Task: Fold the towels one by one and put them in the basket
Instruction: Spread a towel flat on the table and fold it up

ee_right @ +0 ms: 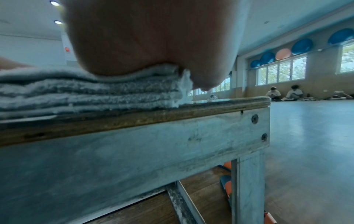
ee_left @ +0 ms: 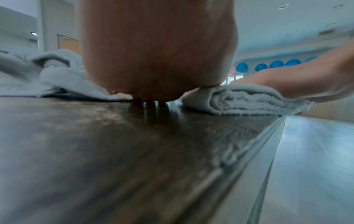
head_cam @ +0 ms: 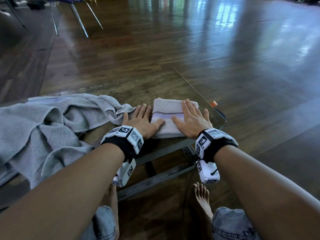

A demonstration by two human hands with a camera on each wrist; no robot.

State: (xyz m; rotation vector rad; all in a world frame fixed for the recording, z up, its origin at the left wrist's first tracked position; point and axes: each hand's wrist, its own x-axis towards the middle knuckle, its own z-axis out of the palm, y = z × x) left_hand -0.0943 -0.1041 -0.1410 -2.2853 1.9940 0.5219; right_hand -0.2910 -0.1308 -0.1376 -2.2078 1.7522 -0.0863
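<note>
A loose grey towel pile (head_cam: 39, 125) is crowding the left hand (head_cam: 141, 119); both hands' fingers (head_cam: 187, 108), spread flat, are pressing the folded towel (head_cam: 168, 118) near the desk (head_cam: 121, 90) corner.

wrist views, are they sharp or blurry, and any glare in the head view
Left wrist view: the tabletop up close is smeared, the folded towel fairly sharp. Right wrist view: the palm is a soft blur, the table edge crisp. Head view: window glare streaks the floor.

Both arms reach forward — left hand (head_cam: 140, 121) and right hand (head_cam: 192, 119) flat, fingers straight.
</note>
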